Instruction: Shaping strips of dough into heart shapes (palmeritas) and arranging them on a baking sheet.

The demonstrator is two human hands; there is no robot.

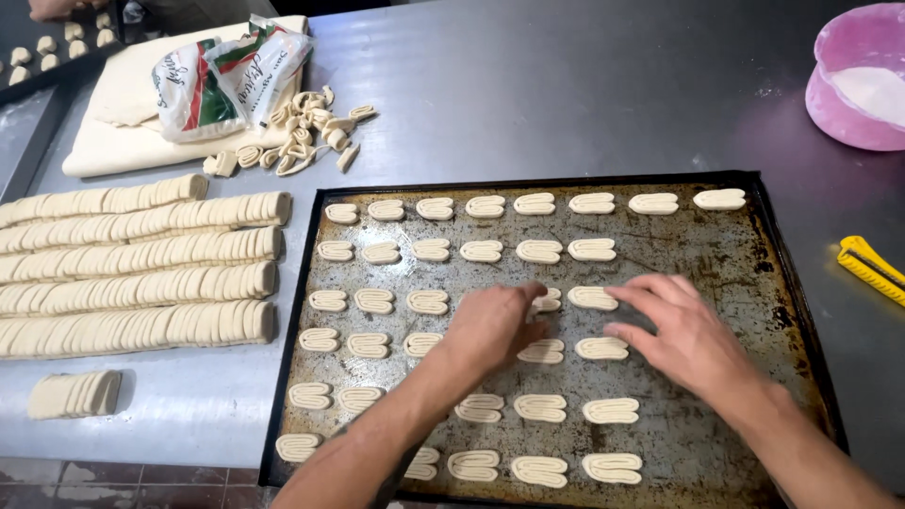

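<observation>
A dark, worn baking tray (754,273) lies in front of me, carrying rows of flat folded pastry slices (482,252). My left hand (492,325) rests palm down over the tray's middle, its fingertips touching a slice (547,300) in the third row. My right hand (681,332) hovers just to the right, fingers spread. Its tips are beside two slices (592,298) (601,349). The right part of the tray is bare metal below the top row.
Several long rolls of sliced dough (141,273) lie left of the tray, with a short stack (75,394) nearer me. Behind them are a dough sheet (113,141), a printed bag (226,75) and loose end pieces (306,127). A pink bowl (853,85) and yellow cutter (872,269) sit right.
</observation>
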